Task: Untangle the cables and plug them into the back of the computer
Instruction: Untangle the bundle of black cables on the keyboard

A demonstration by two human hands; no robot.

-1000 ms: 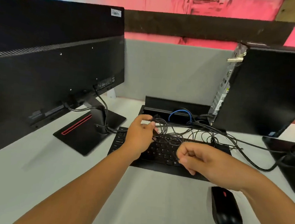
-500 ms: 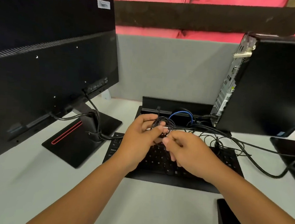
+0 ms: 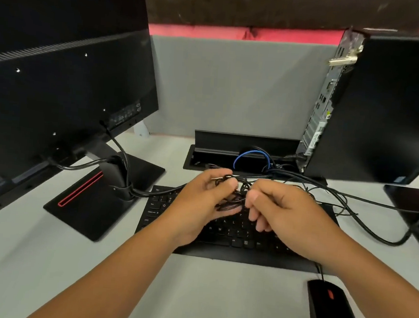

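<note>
Black, thin cables form a knotted bundle above the far edge of the keyboard, near the middle of the worktop; further strands trail right toward the computer, upright at the far right corner with its port panel facing left; left hand, fingers curled, thumb and forefinger pinching the bundle; right hand, fingers curled together, pinching the same tangle from the right; blue cable loops in the cable tray at the far edge; monitor stands at the left edge, back showing; mouse lies at the near right corner; grey partition behind.
</note>
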